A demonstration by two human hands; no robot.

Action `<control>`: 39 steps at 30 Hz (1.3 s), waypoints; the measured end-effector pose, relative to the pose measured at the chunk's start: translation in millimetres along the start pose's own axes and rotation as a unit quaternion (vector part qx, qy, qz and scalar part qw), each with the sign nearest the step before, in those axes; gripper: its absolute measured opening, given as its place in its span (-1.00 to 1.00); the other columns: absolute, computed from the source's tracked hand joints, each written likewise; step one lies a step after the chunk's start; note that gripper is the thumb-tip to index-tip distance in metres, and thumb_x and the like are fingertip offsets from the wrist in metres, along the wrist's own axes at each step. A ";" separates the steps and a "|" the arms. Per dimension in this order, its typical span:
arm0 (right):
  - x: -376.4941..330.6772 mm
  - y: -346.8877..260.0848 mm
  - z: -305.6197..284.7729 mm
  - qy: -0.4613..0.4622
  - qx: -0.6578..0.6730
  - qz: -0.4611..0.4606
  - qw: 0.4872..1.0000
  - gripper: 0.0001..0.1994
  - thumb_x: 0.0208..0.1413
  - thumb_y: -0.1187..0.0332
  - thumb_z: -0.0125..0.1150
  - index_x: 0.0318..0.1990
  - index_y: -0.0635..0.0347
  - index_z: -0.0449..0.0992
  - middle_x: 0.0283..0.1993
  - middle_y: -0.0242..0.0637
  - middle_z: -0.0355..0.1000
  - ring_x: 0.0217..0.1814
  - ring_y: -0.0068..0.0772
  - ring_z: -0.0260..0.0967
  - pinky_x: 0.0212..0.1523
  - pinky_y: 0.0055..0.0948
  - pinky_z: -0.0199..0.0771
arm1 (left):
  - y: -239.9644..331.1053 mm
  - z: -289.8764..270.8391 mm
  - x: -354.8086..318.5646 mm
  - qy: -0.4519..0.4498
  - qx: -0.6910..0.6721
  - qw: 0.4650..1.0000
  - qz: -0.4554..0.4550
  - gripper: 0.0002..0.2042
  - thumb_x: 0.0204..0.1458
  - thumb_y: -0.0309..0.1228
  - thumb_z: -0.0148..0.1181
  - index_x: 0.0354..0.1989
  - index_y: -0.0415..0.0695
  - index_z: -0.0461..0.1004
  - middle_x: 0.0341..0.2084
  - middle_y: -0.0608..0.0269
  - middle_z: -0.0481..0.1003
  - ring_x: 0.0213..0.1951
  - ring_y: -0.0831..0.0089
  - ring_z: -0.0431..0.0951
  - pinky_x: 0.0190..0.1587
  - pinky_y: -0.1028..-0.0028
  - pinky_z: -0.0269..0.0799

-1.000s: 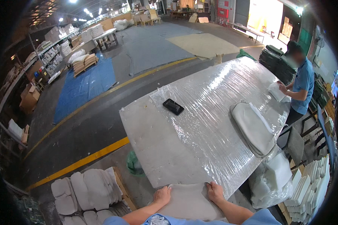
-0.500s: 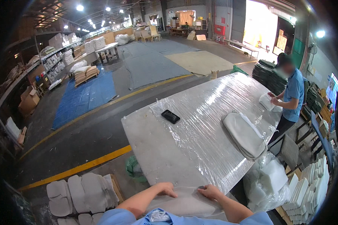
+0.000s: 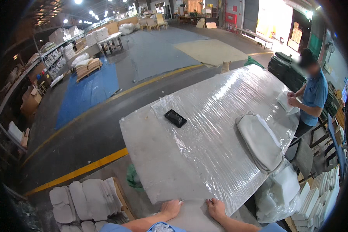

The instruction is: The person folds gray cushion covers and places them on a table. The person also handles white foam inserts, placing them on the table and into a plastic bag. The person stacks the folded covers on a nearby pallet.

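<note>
A light grey fabric cover (image 3: 194, 213) lies at the near edge of the table, close to my body. My left hand (image 3: 171, 209) grips its far edge on the left, thumb and fingers pinched together. At the right end of the same edge, my right hand (image 3: 217, 209) is closed on the fabric with curled fingers. The cover is stretched between both hands, and its near part is cut off by my shirt and the frame. Beyond it is the large table (image 3: 150, 154), partly covered with clear plastic film.
A black phone (image 3: 175, 118) and a pile of grey covers (image 3: 259, 142) lie on the table. A co-worker (image 3: 313, 91) handles a white piece (image 3: 286, 102) at the far right. Grey cushions (image 3: 91, 199) are stacked lower left; bagged foam (image 3: 278, 193) stands lower right.
Both hands have moved slightly nearer to each other along the cover's edge, and the fabric has shifted lower in view. My view has tilted down and turned a little left.
</note>
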State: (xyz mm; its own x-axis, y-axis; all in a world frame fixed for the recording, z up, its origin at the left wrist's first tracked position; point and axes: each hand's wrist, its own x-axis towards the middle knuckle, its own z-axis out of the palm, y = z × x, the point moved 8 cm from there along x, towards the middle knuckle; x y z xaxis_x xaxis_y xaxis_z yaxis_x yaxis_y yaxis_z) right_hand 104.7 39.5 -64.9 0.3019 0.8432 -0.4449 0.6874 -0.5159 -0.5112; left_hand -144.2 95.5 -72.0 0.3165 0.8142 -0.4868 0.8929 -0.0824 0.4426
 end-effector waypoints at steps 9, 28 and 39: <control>2.7 8.3 7.4 0.016 0.010 0.025 1.000 -0.59 0.29 0.01 0.18 -0.28 0.25 0.58 -0.34 0.16 0.53 -0.20 0.29 0.51 -0.20 0.07 0.42 | 1.3 1.5 4.2 0.024 0.008 0.999 0.024 -0.56 0.35 0.02 -0.05 -0.27 -0.10 0.58 -0.31 -0.05 0.65 -0.21 -0.15 0.65 -0.15 -0.07 0.51; -33.2 45.4 -13.3 -0.018 -0.036 0.074 0.996 -0.55 0.17 -0.03 0.28 -0.17 0.27 0.66 -0.33 -0.05 0.63 -0.23 -0.14 0.63 -0.19 -0.17 0.54 | -9.6 -23.3 -26.9 -0.104 -0.010 0.992 0.077 -0.52 0.28 0.10 0.03 -0.01 -0.06 0.62 -0.16 -0.03 0.66 -0.06 -0.10 0.63 0.01 0.03 0.51; -13.1 23.6 -9.0 0.066 0.040 0.005 0.997 -0.66 0.20 0.17 0.22 -0.32 0.38 0.54 -0.37 0.19 0.52 -0.19 0.30 0.52 -0.16 0.08 0.41 | -23.8 -15.3 -19.2 0.057 -0.020 0.997 0.045 -0.62 0.36 -0.03 -0.05 -0.15 -0.09 0.53 -0.25 -0.11 0.63 -0.13 -0.12 0.64 -0.08 -0.04 0.52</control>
State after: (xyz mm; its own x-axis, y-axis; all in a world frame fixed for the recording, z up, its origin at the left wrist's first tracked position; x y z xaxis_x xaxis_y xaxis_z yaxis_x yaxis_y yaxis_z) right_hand 122.9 17.6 -64.5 0.3970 0.8478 -0.3517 0.6309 -0.5303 -0.5663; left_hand -176.4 90.6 -61.7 0.3535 0.8651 -0.3557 0.8484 -0.1364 0.5115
